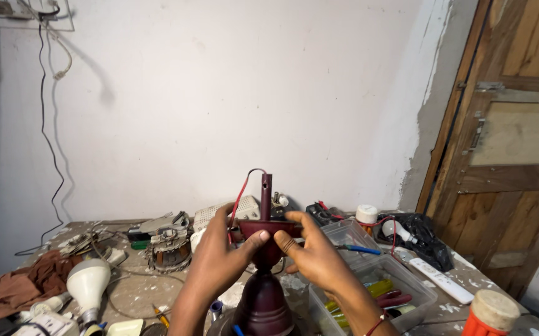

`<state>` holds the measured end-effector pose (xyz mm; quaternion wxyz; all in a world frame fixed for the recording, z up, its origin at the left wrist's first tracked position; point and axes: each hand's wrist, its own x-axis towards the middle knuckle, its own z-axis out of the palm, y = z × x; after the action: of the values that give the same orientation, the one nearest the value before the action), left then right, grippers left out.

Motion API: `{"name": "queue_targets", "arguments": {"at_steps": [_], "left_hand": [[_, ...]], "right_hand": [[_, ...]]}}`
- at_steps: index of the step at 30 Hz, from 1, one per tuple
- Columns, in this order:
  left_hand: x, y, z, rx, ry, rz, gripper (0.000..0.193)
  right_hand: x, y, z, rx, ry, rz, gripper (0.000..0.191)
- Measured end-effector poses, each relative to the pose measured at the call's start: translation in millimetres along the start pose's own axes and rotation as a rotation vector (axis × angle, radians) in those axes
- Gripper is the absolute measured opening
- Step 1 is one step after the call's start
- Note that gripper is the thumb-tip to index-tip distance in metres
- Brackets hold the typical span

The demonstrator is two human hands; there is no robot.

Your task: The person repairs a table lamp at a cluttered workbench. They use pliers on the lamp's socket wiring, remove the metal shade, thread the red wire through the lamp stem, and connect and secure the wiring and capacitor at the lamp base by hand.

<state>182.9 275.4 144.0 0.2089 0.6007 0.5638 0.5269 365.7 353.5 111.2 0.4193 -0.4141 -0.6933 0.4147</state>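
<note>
Fingers of both hands are wrapped around a dark red fan part; the left hand grips its left side with the thumb pressed on the front; the right hand holds the right side, thumb on the front too and fingers curled over the top. Both hands are closed tight on it, not loose.

It looks like the step of holding the top piece steady on its thin rod and fitting or turning it; a next move would need a firm, even grip from both sides so the piece does not tip, and care with the red wire that loops up beside the rod.

The part sits right between the two thumbs, up off the table, above a dark red round base that stands close to the person.

Around it, a clear plastic box with screwdrivers lies just to the right; a white bulb and a brown cloth lie well off to the left; a motor coil sits behind the left hand; a white remote and an orange-and-white torch lie far right, near a wooden door.
</note>
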Motion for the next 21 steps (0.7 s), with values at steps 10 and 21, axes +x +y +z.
{"name": "queue_targets", "arguments": {"at_steps": [10, 21], "left_hand": [[4, -24, -3, -0.137, -0.087, 0.080, 0.107], [4, -19, -20, -0.514, -0.026, 0.185, 0.078]], "right_hand": [[-2, -4, -2, -0.074, -0.073, -0.240, 0.088], [-10, -3, -12, -0.520, -0.575, -0.137, 0.076]]}}
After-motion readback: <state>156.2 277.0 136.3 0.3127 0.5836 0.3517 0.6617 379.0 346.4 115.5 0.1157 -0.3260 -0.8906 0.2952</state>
